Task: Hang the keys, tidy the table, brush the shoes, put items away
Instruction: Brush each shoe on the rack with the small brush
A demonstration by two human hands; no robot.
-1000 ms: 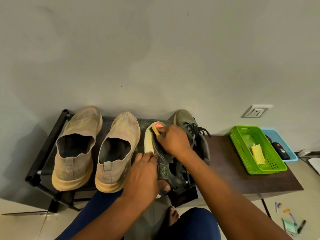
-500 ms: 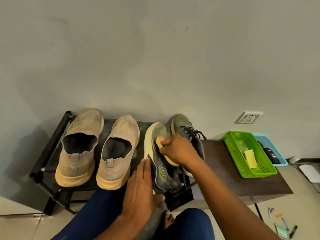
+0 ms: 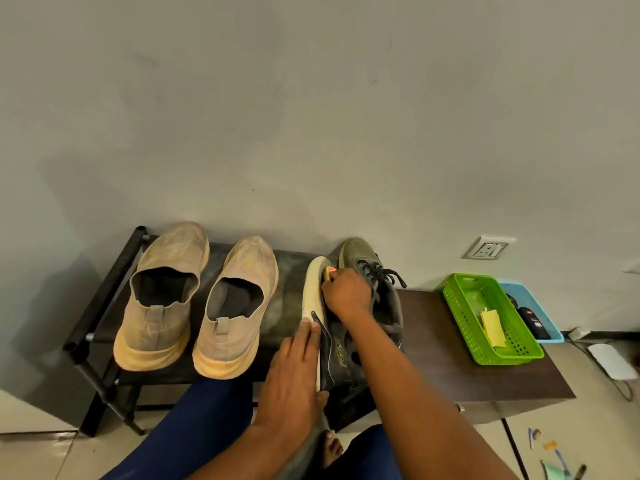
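Brush (image 3: 329, 271) moved from mid-sole back up to the toe of the tipped shoe (image 3: 332, 341). Head view: right hand (image 3: 346, 294) grip closed round brush; left hand (image 3: 294, 372) flat, fingers straight, steadying sole. Shoe on rack (image 3: 104, 306), right of beige pair (image 3: 197, 299).

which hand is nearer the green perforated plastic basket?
Right. The right hand grips a brush on the tipped dark sneaker, closer to the green perforated plastic basket; the left hand steadies the sneaker's sole, farther left.

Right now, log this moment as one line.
step: brushing | right hand: grips brush | left hand: steadies tipped sneaker | slip-ons: untouched
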